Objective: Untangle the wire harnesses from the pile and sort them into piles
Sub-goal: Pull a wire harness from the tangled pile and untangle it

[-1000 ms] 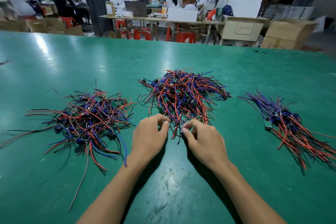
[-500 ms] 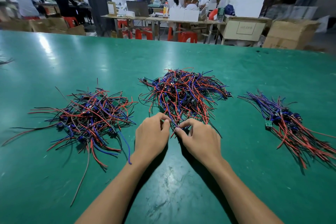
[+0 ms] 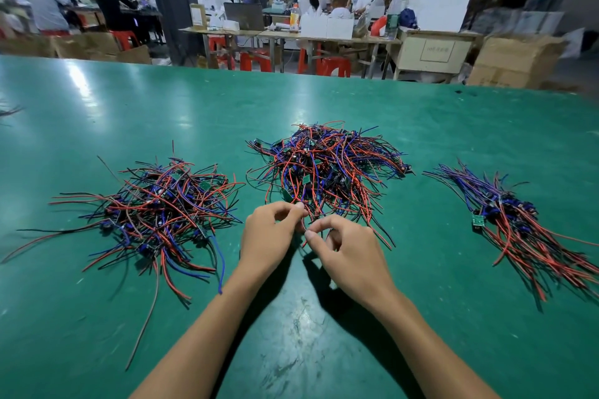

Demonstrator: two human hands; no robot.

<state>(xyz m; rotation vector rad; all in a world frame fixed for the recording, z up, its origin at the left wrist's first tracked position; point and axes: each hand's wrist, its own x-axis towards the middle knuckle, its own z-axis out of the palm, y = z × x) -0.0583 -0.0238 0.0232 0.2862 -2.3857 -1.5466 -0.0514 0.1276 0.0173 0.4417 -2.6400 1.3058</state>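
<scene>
Three heaps of red, blue and black wire harnesses lie on the green table (image 3: 324, 334). The middle pile (image 3: 324, 168) is a dense tangle. A looser tangled left pile (image 3: 155, 207) spreads sideways, and the right pile (image 3: 525, 223) lies combed straight with a small green board at its near side. My left hand (image 3: 269, 236) and my right hand (image 3: 346, 253) meet at the near edge of the middle pile. Each pinches thin red wire ends between thumb and forefinger, the fingertips almost touching.
Beyond the table's far edge stand work tables (image 3: 291, 36), red stools (image 3: 252, 60), cardboard boxes (image 3: 515, 61) and several seated and standing people. A few stray wires (image 3: 9, 111) lie at the far left edge.
Both hands have drawn closer together and slightly toward me, fingers now curled tighter around wire ends from the middle pile. The piles have not shifted.
</scene>
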